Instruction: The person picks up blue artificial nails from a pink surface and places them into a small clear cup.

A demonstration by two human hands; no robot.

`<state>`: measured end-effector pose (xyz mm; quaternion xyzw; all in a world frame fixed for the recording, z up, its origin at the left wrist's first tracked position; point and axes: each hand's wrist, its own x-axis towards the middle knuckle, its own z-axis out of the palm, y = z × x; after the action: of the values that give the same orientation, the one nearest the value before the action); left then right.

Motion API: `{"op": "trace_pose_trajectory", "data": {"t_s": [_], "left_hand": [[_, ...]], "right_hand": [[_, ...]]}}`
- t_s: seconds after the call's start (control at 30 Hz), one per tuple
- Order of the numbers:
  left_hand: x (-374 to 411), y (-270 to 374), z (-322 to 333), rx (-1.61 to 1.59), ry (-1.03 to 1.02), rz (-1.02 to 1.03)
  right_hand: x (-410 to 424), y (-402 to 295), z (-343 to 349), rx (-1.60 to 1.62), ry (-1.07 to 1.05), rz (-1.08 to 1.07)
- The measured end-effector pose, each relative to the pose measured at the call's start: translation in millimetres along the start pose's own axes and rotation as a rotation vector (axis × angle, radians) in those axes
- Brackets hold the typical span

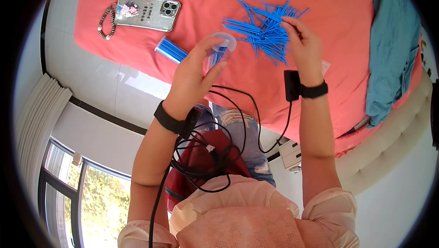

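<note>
My left hand (197,68) grips a clear plastic tube (229,43) with a wide round rim, tilted above the bed. Some thin blue sticks stand inside it, partly hidden by my fingers. Thumb and index finger of my right hand (305,43) come together at the upper right of a loose pile of blue sticks (271,30), which look like micro applicator brushes. Whether a stick is pinched there cannot be made out. Just beyond my left hand lies a second clear tube (171,49) packed with blue sticks, its near end covered by the hand.
A coral sheet (137,47) covers the bed. A phone (147,13) in a glittery case with a bead strap (107,23) lies at the far left. Teal cloth (389,52) drapes the right side. Black cables (205,158) run from both wrist straps and coil over my lap.
</note>
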<state>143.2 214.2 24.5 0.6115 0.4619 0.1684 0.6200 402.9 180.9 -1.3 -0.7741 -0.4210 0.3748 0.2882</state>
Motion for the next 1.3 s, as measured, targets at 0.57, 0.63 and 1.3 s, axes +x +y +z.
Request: {"op": "trace_pose_trajectory", "data": {"t_s": [0.57, 0.63, 1.3], "left_hand": [[0, 4, 1, 0.135, -0.044, 0.115], [0, 7, 2, 0.136, -0.048, 0.11], [-5, -4, -4, -0.068, 0.054, -0.032]], "right_hand": [[-20, -83, -8, -0.178, -0.2, -0.51], [-24, -86, 6, 0.08, -0.233, -0.216], [11, 24, 42, -0.458, 0.043, -0.241]]}}
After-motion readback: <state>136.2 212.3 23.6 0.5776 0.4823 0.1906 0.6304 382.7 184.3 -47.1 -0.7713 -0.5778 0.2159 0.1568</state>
